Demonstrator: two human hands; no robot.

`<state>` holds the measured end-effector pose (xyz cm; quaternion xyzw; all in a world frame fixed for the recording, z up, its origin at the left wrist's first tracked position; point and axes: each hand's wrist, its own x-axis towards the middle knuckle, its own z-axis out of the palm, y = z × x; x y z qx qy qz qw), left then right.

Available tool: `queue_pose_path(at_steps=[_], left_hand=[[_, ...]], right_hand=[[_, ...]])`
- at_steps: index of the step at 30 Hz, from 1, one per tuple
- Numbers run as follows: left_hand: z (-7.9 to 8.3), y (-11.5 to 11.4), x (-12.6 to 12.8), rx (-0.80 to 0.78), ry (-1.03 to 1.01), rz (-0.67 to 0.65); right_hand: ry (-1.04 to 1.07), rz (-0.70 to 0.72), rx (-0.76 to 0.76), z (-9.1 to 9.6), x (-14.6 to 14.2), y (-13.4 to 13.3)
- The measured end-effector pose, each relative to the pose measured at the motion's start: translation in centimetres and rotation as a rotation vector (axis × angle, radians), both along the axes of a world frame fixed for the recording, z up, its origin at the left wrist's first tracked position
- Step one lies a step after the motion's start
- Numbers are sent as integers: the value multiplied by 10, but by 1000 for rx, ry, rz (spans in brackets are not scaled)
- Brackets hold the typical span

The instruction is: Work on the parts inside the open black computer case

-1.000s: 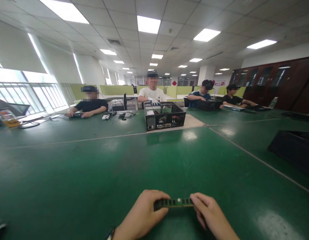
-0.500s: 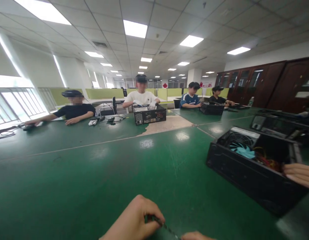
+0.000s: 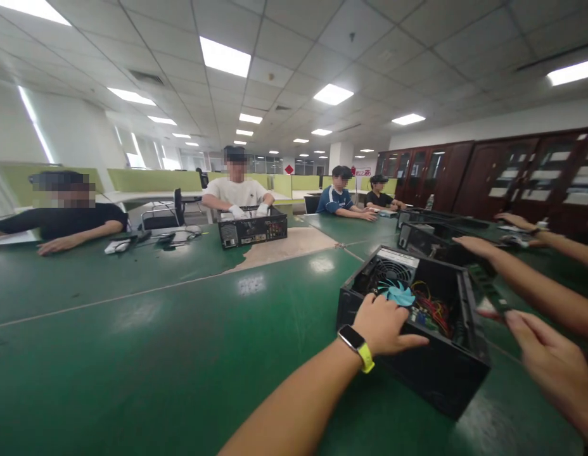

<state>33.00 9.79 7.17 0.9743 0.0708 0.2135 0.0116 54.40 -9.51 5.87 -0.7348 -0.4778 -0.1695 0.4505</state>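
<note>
My left hand point(image 3: 382, 323), with a yellow-banded watch at the wrist, grips the near wall of an open black computer case point(image 3: 431, 373). Its fingers hook over the rim near a light-blue fan point(image 3: 397, 293), and the thumb lies along the outside. Right of the case, my right hand point(image 3: 548, 354) pinches the lower end of a green memory stick point(image 3: 488, 285), held up at a tilt. Red and yellow wires point(image 3: 434, 310) and part of a circuit board show inside the case.
A co-worker's arm point(image 3: 522, 272) reaches in from the right, close behind the memory stick, toward another black case point(image 3: 420, 237). Across the green table point(image 3: 180, 361), a gloved person works in a computer case point(image 3: 253, 229). Cables and small devices point(image 3: 165, 239) lie at the far left.
My hands were together low in front, holding a thin piece. Now my left hand is on the case and my right holds the memory stick beside it. The view has turned right.
</note>
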Motion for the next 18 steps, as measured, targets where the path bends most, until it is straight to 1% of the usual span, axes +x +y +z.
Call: queue_pose_path(at_steps=[1, 2, 3, 4, 6, 8, 9, 11, 15, 16, 18], left_hand=[[-5, -1, 2, 17, 13, 12], [-9, -2, -2, 23, 20, 20], [-11, -2, -13, 18, 20, 14], [-12, -1, -28, 1, 15, 1], [-10, 0, -66, -66, 8, -19], [-7, -2, -107, -150, 7, -39], [-5, -5, -127, -189, 9, -42], [-1, -15, -161, -249, 27, -36], [3, -33, -215, -295, 85, 5], [3, -33, -226, -309, 94, 6], [5, -22, -246, -330, 109, 5]], right_hand=[[86, -34, 8, -3, 4, 10], [167, -45, 8, -5, 10, 21], [226, -26, -7, -7, 17, 31], [248, 6, -31, -8, 23, 41], [238, 87, -113, -12, 31, 52], [192, 160, -162, -18, 26, 53], [160, 187, -180, -21, 18, 51], [94, 217, -192, -25, -7, 44], [5, 234, -126, -32, -67, 33], [-4, 238, -129, -35, -79, 31], [-13, 248, -184, -41, -98, 23]])
